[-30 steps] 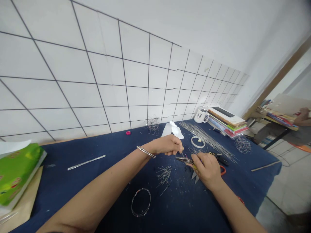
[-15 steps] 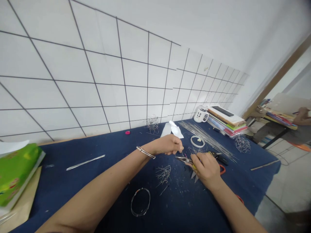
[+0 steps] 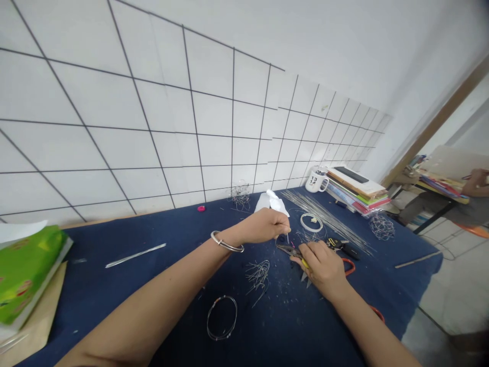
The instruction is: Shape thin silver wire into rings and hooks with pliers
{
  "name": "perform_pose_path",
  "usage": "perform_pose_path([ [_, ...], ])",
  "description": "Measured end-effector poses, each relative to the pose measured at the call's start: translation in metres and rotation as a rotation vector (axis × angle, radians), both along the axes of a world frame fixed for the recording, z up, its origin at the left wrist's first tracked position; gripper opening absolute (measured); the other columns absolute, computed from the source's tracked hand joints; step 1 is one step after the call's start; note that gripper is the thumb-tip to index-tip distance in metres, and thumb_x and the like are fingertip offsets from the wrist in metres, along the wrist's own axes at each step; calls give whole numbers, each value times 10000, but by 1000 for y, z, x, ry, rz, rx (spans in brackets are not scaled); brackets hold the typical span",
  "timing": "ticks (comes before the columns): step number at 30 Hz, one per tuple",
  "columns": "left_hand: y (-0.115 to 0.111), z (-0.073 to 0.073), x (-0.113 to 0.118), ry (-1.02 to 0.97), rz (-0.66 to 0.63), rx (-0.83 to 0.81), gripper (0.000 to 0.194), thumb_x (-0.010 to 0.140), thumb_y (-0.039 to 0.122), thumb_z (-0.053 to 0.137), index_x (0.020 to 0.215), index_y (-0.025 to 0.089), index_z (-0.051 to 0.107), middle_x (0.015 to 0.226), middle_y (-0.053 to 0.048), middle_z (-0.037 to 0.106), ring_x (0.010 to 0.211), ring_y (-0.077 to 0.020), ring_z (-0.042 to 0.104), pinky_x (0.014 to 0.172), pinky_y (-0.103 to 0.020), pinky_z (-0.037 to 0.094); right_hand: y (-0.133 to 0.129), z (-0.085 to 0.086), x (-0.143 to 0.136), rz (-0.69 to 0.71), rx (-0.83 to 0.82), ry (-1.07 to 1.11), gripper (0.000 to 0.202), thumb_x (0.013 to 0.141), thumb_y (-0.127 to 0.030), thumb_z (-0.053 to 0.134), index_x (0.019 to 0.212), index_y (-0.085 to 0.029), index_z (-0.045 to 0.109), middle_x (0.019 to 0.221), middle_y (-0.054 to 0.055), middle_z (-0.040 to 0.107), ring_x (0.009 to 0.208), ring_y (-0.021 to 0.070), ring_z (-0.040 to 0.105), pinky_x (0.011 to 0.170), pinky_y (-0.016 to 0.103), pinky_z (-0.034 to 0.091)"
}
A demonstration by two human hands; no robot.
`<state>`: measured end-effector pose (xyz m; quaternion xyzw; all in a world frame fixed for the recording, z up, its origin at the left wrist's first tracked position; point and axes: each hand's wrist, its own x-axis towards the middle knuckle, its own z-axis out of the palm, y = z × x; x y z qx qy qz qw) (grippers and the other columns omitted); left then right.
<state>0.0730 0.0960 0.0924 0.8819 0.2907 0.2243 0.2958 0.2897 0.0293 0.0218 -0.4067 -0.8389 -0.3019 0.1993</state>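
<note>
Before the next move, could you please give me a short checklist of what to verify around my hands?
1. Right hand has the pliers: ok, fingers wrapped around the handles.
2. Left hand has the wire: ok, pinched at the fingertips.
3. Pliers closed on the wire: cannot tell, too small to see.
4. Scissors clear of the right hand: not ok, they show on both sides of it.
5. Mug upright: ok, beside the books.

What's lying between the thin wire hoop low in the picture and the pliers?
In the head view, a bunch of bent wires lies on the blue cloth between the hoop and pliers.
</note>
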Motion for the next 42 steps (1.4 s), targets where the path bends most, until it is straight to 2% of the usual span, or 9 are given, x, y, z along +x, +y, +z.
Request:
perform_pose_path([
  [5, -3, 4, -1, 39, -56, 133, 248, 826, 263, 388, 674, 145, 545, 657, -12, 559, 597, -85, 453, 571, -215, 305, -1, 0, -2, 20, -53, 35, 237, 792, -341, 547, 939, -158, 579, 778, 59, 573, 714, 147, 512, 632, 256, 393],
  [12, -2, 5, -4, 88, -98, 224, 251, 844, 268, 376, 740, 158, 576, 708, -17, 584, 640, -100, 475, 604, -223, 320, -1, -4, -3, 65, -95, 102, 234, 791, -323, 556, 951, -152, 572, 779, 56, 597, 719, 137, 551, 606, 229, 415],
  [18, -3, 5, -4, 110, -117, 230, 262, 851, 272, 365, 790, 167, 597, 736, -27, 600, 665, -109, 488, 639, -234, 334, -1, -8, -2, 122, -140, 199, 215, 782, -306, 573, 925, -145, 583, 768, 58, 618, 713, 136, 574, 649, 236, 446],
  [25, -4, 7, -5, 134, -124, 222, 242, 843, 252, 371, 789, 174, 594, 763, -27, 606, 680, -115, 494, 643, -236, 335, 1, -10, -4, 172, -248, 296, 193, 799, -317, 547, 899, -156, 588, 740, 47, 617, 665, 121, 577, 623, 229, 452],
  [30, -5, 7, -5, 134, -135, 243, 237, 846, 248, 370, 798, 179, 592, 774, -23, 609, 684, -114, 497, 635, -233, 332, 2, -10, -4, 183, -334, 345, 199, 803, -341, 534, 882, -170, 598, 700, 28, 605, 620, 108, 565, 586, 215, 443],
  [42, -2, 3, -5, 131, -144, 232, 229, 837, 248, 390, 799, 178, 605, 759, -26, 607, 683, -114, 502, 644, -233, 340, 1, -9, -6, 199, -476, 450, 198, 800, -352, 533, 857, -178, 609, 707, 32, 607, 627, 114, 558, 606, 223, 443],
])
